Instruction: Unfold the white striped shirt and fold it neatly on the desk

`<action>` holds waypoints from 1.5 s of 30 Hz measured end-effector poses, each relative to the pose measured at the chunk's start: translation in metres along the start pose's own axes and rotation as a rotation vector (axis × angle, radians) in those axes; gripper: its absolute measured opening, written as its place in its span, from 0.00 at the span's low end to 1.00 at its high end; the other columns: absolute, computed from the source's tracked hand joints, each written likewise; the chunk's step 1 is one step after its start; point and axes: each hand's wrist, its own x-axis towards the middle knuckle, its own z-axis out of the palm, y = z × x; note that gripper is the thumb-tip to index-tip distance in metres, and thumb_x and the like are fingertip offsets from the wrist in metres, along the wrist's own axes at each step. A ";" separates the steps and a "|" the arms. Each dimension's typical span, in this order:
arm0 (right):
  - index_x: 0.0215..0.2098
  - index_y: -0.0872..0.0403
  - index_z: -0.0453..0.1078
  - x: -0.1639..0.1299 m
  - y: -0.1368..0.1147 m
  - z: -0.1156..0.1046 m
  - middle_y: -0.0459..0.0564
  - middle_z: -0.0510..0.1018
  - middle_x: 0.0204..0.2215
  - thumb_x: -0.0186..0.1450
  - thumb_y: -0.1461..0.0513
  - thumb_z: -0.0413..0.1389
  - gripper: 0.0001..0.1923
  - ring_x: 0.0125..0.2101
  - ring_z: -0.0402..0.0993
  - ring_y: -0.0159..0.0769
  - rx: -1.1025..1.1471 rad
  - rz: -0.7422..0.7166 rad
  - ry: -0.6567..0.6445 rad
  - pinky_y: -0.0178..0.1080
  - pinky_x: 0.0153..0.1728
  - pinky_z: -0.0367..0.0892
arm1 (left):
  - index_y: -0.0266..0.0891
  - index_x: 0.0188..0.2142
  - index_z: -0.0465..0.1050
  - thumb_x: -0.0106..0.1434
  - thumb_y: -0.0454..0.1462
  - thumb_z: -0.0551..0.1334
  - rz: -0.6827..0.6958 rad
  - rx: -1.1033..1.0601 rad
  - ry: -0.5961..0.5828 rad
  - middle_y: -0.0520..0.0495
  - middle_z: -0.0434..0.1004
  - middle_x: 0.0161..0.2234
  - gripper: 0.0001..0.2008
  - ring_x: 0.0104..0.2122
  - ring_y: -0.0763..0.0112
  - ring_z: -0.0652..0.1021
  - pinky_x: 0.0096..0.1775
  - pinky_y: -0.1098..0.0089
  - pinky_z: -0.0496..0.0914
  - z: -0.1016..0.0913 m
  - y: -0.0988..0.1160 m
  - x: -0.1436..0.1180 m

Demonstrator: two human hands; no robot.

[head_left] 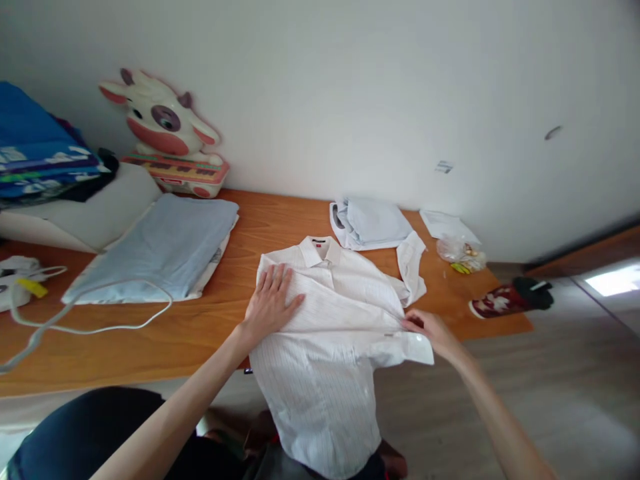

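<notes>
wooden table (150,347) against white wall (350,80); left hand (273,300) flat, spread on white shirt (325,373); right hand (430,330) pinching its sleeve cuff (413,347).

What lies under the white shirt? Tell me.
The white shirt lies on the wooden table, its lower part hanging over the front edge. The left hand presses on it, and the right hand grips a sleeve. Anything beneath the fabric is hidden.

White striped shirt (325,333) lies collar-up on wooden table (200,333), lower half hanging over the near edge. Left hand (273,300) flat on its left shoulder, fingers spread. Right hand (430,330) pinches a folded sleeve cuff at the right side. Folded pale-blue garment (370,223) just behind the collar.
</notes>
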 end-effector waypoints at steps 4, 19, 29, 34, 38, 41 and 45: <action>0.43 0.48 0.72 0.038 0.026 -0.009 0.55 0.84 0.38 0.70 0.37 0.53 0.25 0.40 0.80 0.52 0.014 0.045 0.456 0.51 0.46 0.73 | 0.41 0.76 0.59 0.77 0.49 0.54 0.043 -0.044 0.018 0.38 0.57 0.77 0.33 0.78 0.43 0.53 0.75 0.37 0.54 -0.008 0.024 0.004; 0.34 0.44 0.67 0.122 -0.024 -0.106 0.51 0.85 0.38 0.58 0.44 0.57 0.16 0.47 0.81 0.53 0.663 -0.206 0.845 0.59 0.51 0.75 | 0.50 0.80 0.45 0.65 0.69 0.59 0.195 -0.140 -0.106 0.41 0.47 0.80 0.54 0.79 0.42 0.46 0.76 0.32 0.43 0.026 0.114 -0.018; 0.59 0.44 0.73 0.047 -0.215 -0.065 0.51 0.76 0.62 0.69 0.59 0.65 0.21 0.62 0.73 0.47 0.462 -0.898 0.440 0.52 0.64 0.69 | 0.46 0.70 0.70 0.71 0.69 0.47 -0.247 -1.640 -0.205 0.34 0.72 0.70 0.43 0.66 0.40 0.75 0.65 0.37 0.69 -0.041 0.099 0.003; 0.55 0.46 0.74 0.001 -0.238 0.080 0.50 0.83 0.47 0.73 0.65 0.56 0.15 0.49 0.79 0.41 0.232 -1.027 0.188 0.49 0.55 0.74 | 0.47 0.55 0.82 0.65 0.70 0.59 -0.532 -2.088 0.185 0.39 0.84 0.57 0.37 0.59 0.43 0.80 0.62 0.37 0.72 -0.077 0.075 -0.028; 0.46 0.47 0.75 -0.013 -0.200 0.172 0.44 0.84 0.36 0.70 0.64 0.58 0.08 0.37 0.80 0.37 0.059 -1.075 -0.043 0.44 0.46 0.77 | 0.46 0.60 0.79 0.68 0.47 0.72 -0.748 -1.589 0.473 0.43 0.81 0.61 0.23 0.70 0.52 0.71 0.74 0.48 0.56 -0.075 0.089 -0.065; 0.54 0.47 0.74 -0.019 -0.182 0.201 0.49 0.84 0.53 0.72 0.60 0.58 0.12 0.56 0.78 0.42 -0.131 -0.970 -0.133 0.47 0.61 0.73 | 0.47 0.66 0.75 0.67 0.45 0.73 -0.640 -1.359 0.381 0.44 0.74 0.68 0.29 0.78 0.55 0.55 0.78 0.53 0.38 -0.081 0.118 -0.073; 0.68 0.48 0.67 -0.014 -0.172 0.202 0.52 0.75 0.68 0.74 0.58 0.57 0.25 0.68 0.69 0.47 -0.210 -0.762 -0.132 0.52 0.71 0.64 | 0.47 0.65 0.75 0.68 0.46 0.71 -0.652 -1.553 0.295 0.41 0.78 0.65 0.27 0.74 0.48 0.64 0.76 0.45 0.52 -0.103 0.154 -0.072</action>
